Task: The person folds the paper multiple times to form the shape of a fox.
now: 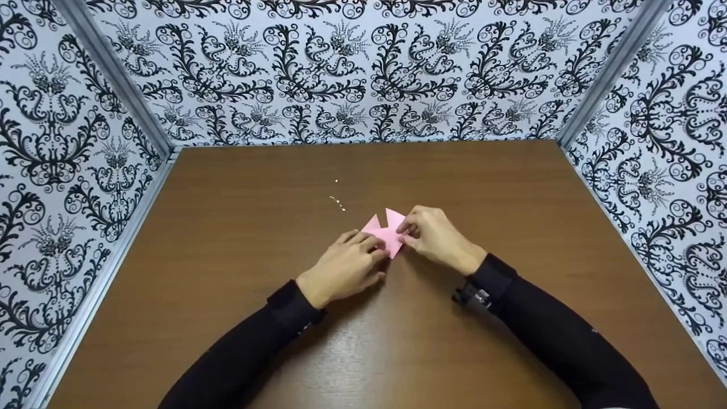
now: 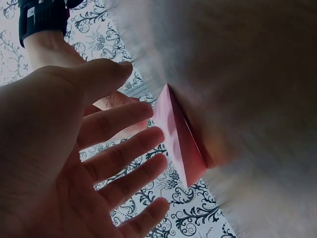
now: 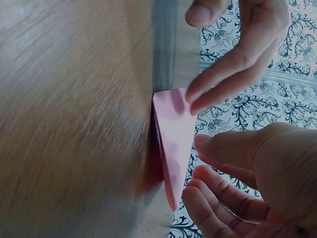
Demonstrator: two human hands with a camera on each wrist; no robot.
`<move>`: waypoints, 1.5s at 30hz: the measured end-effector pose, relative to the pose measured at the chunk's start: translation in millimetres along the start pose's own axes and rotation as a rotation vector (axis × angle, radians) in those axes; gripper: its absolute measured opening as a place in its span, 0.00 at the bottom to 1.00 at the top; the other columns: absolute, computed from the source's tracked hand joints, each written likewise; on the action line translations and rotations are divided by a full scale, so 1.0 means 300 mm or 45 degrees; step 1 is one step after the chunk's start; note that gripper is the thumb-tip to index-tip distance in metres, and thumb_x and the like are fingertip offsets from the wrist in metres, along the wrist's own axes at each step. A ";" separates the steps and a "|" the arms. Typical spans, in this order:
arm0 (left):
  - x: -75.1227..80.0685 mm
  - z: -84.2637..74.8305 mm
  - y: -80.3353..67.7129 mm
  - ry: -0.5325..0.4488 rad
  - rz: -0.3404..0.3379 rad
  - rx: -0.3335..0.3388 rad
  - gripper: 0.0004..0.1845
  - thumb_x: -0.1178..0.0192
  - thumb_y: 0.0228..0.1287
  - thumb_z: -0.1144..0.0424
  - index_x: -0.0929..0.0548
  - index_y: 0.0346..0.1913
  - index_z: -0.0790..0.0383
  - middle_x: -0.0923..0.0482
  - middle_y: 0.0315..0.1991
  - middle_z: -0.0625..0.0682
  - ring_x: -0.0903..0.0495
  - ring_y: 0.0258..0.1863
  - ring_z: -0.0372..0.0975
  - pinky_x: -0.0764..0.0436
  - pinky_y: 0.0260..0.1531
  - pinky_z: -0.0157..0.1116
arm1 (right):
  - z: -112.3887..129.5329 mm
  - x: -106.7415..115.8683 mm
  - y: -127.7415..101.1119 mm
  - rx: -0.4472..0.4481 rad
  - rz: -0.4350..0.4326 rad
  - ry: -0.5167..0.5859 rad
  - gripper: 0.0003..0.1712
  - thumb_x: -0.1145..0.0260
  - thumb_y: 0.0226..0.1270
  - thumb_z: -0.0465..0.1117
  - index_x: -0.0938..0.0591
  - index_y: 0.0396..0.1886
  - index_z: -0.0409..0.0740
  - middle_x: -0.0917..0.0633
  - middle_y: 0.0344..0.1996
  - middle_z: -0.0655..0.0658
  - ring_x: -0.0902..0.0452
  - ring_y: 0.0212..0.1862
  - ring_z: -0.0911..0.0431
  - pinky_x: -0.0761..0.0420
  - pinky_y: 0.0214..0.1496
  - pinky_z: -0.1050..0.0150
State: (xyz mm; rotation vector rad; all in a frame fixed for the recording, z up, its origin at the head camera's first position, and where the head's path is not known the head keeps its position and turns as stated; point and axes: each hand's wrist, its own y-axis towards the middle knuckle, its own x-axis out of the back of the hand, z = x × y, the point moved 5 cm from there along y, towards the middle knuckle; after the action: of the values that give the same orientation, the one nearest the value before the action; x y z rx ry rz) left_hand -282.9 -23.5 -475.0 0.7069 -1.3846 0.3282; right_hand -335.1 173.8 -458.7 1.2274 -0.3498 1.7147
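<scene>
Right hand (image 1: 436, 236) pinches the right edge of one folded pink paper (image 1: 388, 232) lying mid-table (image 1: 227, 227), left hand (image 1: 346, 264) rests flat with fingers straight on its left side, a few pale crumbs (image 1: 337, 200) just beyond, patterned walls (image 1: 363, 68) around.

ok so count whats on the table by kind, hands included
pink folded paper: 1
hands: 2, left hand and right hand, both touching the paper
pale specks on the table: 1 small scatter
total: 4
</scene>
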 end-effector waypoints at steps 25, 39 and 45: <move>-0.036 0.016 -0.004 -0.142 0.156 -0.012 0.24 0.26 0.84 0.54 0.10 0.76 0.53 0.10 0.71 0.56 0.10 0.73 0.54 0.09 0.71 0.59 | -0.026 -0.066 0.023 -0.097 0.129 0.006 0.02 0.13 0.70 0.35 0.01 0.36 0.45 0.04 0.35 0.44 0.11 0.38 0.52 0.14 0.44 0.57; -0.038 0.017 -0.001 -0.138 0.169 0.003 0.24 0.25 0.83 0.56 0.10 0.76 0.53 0.11 0.72 0.57 0.08 0.68 0.57 0.07 0.66 0.58 | -0.076 -0.067 0.061 -0.264 0.189 -0.002 0.07 0.11 0.70 0.39 0.02 0.31 0.48 0.03 0.31 0.51 0.19 0.36 0.58 0.20 0.46 0.60; -0.035 0.017 -0.006 -0.119 0.149 -0.010 0.24 0.25 0.82 0.57 0.09 0.75 0.54 0.10 0.72 0.58 0.06 0.66 0.56 0.05 0.62 0.56 | -0.108 -0.053 0.077 -0.257 0.161 -0.024 0.07 0.12 0.70 0.37 0.01 0.31 0.47 0.02 0.30 0.49 0.20 0.34 0.58 0.21 0.44 0.61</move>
State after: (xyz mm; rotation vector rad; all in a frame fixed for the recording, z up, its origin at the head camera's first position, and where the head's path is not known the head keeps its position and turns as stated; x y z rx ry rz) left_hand -287.7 -26.2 -485.7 0.6428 -1.5186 0.3855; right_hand -372.2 176.1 -480.4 1.0939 -0.6078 1.7285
